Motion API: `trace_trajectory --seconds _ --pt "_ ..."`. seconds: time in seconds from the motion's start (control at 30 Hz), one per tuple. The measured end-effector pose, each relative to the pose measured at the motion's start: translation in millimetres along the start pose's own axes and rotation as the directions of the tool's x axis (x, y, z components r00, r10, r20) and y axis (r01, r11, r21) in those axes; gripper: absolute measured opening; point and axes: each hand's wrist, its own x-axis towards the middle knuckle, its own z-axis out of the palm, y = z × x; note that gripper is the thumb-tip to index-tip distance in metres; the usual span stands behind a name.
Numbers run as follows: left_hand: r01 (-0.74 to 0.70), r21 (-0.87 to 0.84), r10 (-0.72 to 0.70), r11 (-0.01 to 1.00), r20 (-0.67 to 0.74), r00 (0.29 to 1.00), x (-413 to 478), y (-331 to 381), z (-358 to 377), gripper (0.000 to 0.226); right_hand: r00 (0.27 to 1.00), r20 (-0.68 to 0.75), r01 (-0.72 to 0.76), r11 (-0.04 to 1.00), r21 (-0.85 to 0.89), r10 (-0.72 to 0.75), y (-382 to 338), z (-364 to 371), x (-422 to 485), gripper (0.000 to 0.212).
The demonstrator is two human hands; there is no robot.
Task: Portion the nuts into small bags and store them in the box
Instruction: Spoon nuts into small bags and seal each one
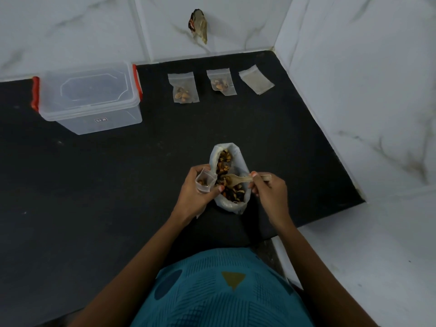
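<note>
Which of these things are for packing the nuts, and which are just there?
For the job: big nut bag, wooden spoon in the right hand, small bag in the left hand, two filled bags, empty bag, lidded box.
Just there: brownish thing on the wall.

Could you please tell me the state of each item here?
Clear plastic box with red latches: lid on.
Left small clear bag at back: flat, holds nuts.
Middle small clear bag: flat, holds nuts.
Right small clear bag: flat, empty.
Large white plastic nut bag: open.
Held small clear bag in left hand: open, partly filled.
Wooden spoon in right hand: bowl inside nut bag.
</note>
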Motion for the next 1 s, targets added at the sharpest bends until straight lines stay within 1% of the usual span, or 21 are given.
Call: trace_trajectory --seconds 0.1,0.2,0.27,0.43,0.53,0.63,0.8,0.9,1.0 --pt "0.002 -0.006 -0.002 1.000 0.006 1.000 0.4 -1.4 -0.1 0.053 1.000 0.000 -0.028 0.999 0.047 0.028 -0.1 8.3 -1.1 0.015" --pt "-0.002 -0.002 0.002 1.000 0.010 1.000 0.6 -2.5 -1.2 0.053 0.992 -0.024 -0.116 0.982 0.152 0.121 0.6 5.9 2.4 0.018" --pt "-0.008 0.005 0.008 1.000 0.007 1.000 0.4 -2.0 -0.9 0.053 0.987 -0.045 -0.144 0.971 0.190 0.155 1.9 1.3 3.9 0.020" --pt "-0.001 0.017 0.001 1.000 -0.006 1.000 0.8 -1.6 -0.1 0.053 0.992 -0.061 -0.098 0.977 0.187 0.111 0.7 -5.5 4.3 0.018" --pt "0.006 0.019 -0.006 1.000 -0.001 1.000 1.1 -2.6 0.2 0.055 0.988 -0.060 -0.127 0.970 0.209 0.143 2.6 -6.4 7.4 0.018" --pt "-0.004 0.021 0.004 1.000 -0.004 1.000 0.9 -2.5 -0.1 0.055 0.981 -0.038 -0.176 0.948 0.266 0.192 5.2 -6.8 10.2 0.018" --pt "-0.006 0.022 0.006 1.000 0.000 1.000 1.0 -3.3 -1.3 0.054 0.984 -0.024 -0.166 0.959 0.228 0.176 6.8 -4.5 8.0 0.018" --pt "-0.012 0.002 0.012 1.000 0.002 1.000 -0.2 -0.3 -1.6 0.053 0.975 -0.003 -0.209 0.930 0.303 0.220 3.1 -4.7 7.7 0.018" --pt "-0.034 0.023 0.035 0.999 -0.021 0.999 -1.8 1.5 -2.5 0.054 0.971 0.036 -0.230 0.886 0.402 0.236 -9.9 -12.4 4.4 0.018"
